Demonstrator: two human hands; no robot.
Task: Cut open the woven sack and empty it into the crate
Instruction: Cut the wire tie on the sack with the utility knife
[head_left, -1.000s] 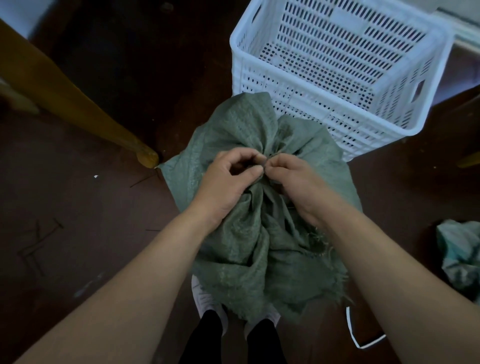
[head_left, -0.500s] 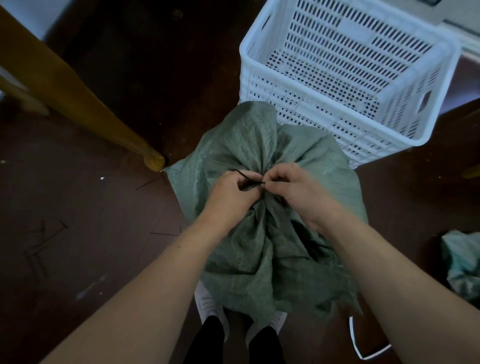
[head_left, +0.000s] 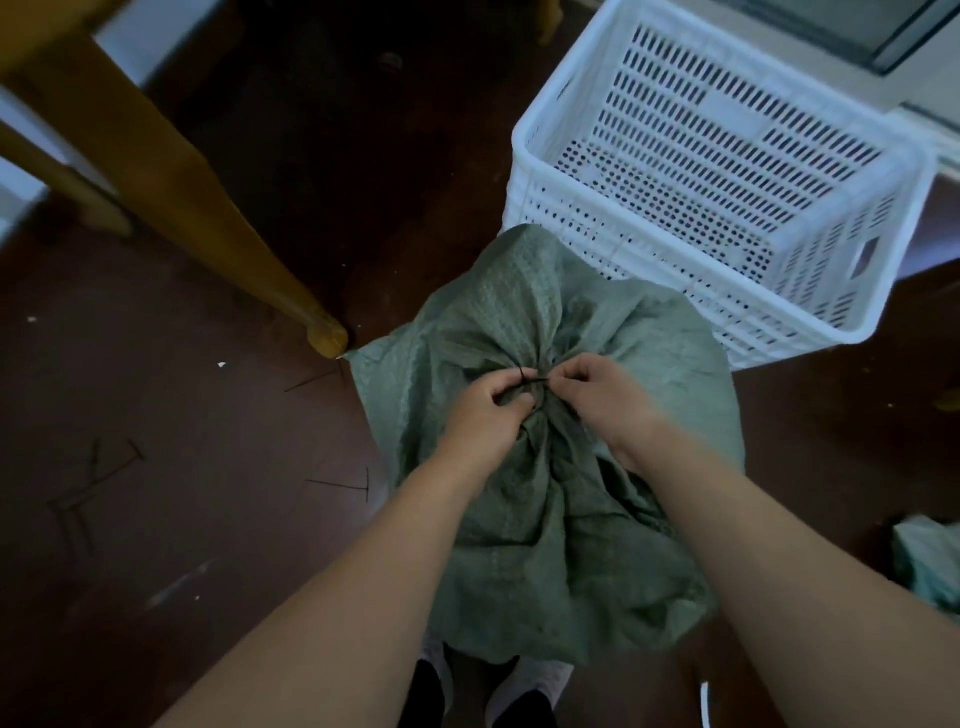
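1. The green woven sack (head_left: 545, 467) stands on the dark floor (head_left: 156, 467) at the centre of the view, its neck bunched and bound by a thin black tie (head_left: 531, 381).
2. The left hand (head_left: 488, 410) pinches the tie at the gathered neck, fingers curled tight.
3. The right hand (head_left: 605, 397), just beside it at three o'clock, nips the tie's other end between thumb and forefinger.
4. The white slatted crate (head_left: 727, 182) sits at one o'clock from the sack, touching its far side; nothing shows inside.
5. A wooden leg (head_left: 218, 218) slants down at ten o'clock.
6. Loose black ties (head_left: 337, 486) lie on the floor at nine o'clock.
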